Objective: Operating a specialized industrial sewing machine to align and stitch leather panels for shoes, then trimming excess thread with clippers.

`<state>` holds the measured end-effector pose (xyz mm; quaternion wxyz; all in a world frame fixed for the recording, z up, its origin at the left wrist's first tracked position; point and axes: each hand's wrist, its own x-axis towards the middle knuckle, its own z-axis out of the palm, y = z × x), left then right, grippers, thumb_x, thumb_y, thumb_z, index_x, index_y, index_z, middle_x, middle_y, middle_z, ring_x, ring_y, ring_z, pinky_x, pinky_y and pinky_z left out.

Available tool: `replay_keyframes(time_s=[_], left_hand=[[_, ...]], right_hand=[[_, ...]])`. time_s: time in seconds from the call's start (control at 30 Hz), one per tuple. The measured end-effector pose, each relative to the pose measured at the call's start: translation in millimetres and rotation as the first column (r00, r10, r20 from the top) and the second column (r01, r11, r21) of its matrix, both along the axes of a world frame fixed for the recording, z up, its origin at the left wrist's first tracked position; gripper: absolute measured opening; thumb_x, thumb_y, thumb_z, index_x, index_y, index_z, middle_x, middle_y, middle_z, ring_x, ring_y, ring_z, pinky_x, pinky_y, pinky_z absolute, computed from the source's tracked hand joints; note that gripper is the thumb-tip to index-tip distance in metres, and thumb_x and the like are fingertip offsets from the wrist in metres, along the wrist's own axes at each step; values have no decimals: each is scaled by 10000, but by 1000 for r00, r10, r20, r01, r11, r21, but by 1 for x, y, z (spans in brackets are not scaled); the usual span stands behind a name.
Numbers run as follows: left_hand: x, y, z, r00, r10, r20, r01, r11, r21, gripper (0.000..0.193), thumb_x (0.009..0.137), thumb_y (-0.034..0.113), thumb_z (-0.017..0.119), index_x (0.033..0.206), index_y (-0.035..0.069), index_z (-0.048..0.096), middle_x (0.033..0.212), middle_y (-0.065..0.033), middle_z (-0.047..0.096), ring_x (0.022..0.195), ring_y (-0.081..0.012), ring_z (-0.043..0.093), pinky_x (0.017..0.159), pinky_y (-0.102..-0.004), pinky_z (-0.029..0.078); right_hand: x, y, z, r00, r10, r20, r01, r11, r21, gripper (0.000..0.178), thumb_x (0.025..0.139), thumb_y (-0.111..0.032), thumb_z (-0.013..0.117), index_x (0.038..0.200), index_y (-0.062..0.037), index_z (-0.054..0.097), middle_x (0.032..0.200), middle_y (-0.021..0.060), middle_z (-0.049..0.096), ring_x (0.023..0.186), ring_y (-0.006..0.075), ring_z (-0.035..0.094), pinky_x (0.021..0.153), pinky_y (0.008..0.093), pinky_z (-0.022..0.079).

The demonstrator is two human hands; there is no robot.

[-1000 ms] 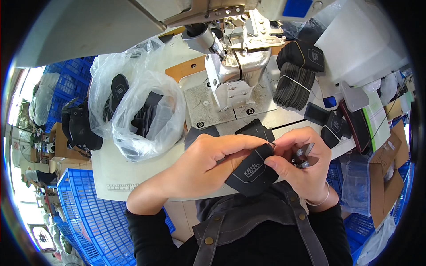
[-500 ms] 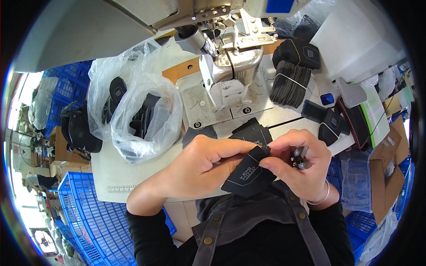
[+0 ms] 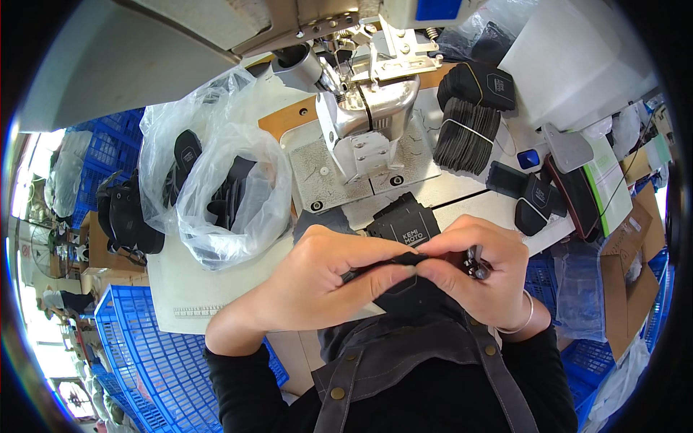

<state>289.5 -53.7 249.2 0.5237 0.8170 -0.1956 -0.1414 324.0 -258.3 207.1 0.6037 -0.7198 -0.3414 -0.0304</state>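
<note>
Figure: head view of a sewing station, with 2 hands meeting over the near edge of the desk (image 3: 216, 289). The left hand (image 3: 317, 281) and the right hand (image 3: 480, 270) both pinch 1 small black fabric piece (image 3: 401, 278), held above the desk edge and just short of the sewing machine (image 3: 361, 123); the piece appears folded or creased between thumb and fingertips. The right hand is curled nearly closed and also keeps a small dark metal tool (image 3: 476, 268), possibly snips, tucked against its palm. The left hand is closed in a fingertip pinch on the piece's left side.

Progress, as judged from the layout: the piece in hand is not under the machine's needle area, so the step with it seems still in preparation. A second black labelled piece (image 3: 404, 224) lies flat on the desk just beyond the hands. A banded stack of black pieces (image 3: 468, 133) sits to the right of the machine, and a clear plastic bag (image 3: 216, 187) holding more black pieces lies to the left, which suggests many pieces remain to be handled. Which pile is finished cannot be told.
</note>
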Motion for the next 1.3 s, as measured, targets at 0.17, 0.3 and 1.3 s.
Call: replay_keyframes(time_s=[0.17, 0.3, 1.3], left_hand=[[-7, -1, -14, 977, 155, -143, -189, 945, -267, 213, 869, 76, 567, 1031, -63, 582, 788, -60, 636, 680, -41, 537, 588, -199, 443], [-5, -3, -11, 971, 134, -199, -201, 908, -369, 196, 892, 75, 536, 1027, -56, 591, 814, -24, 632, 713, -23, 524, 615, -183, 452], [-2, 2, -7, 947, 186, -263, -255, 932, -258, 203, 848, 53, 588, 1002, -75, 623, 847, -96, 661, 769, -85, 589, 671, -191, 475]], right_hand=[[5, -10, -6, 979, 96, -181, -93, 995, 27, 117, 797, -78, 643, 899, -21, 638, 725, 34, 576, 580, 59, 468, 511, 195, 355], [-3, -13, -8, 891, 243, -384, -185, 966, 181, 121, 796, -57, 640, 901, 2, 627, 754, 36, 583, 593, 55, 485, 511, 190, 367], [-5, -13, -7, 931, 158, -329, -133, 986, 97, 104, 754, 27, 595, 853, 23, 625, 699, 42, 587, 550, 42, 488, 488, 182, 356]])
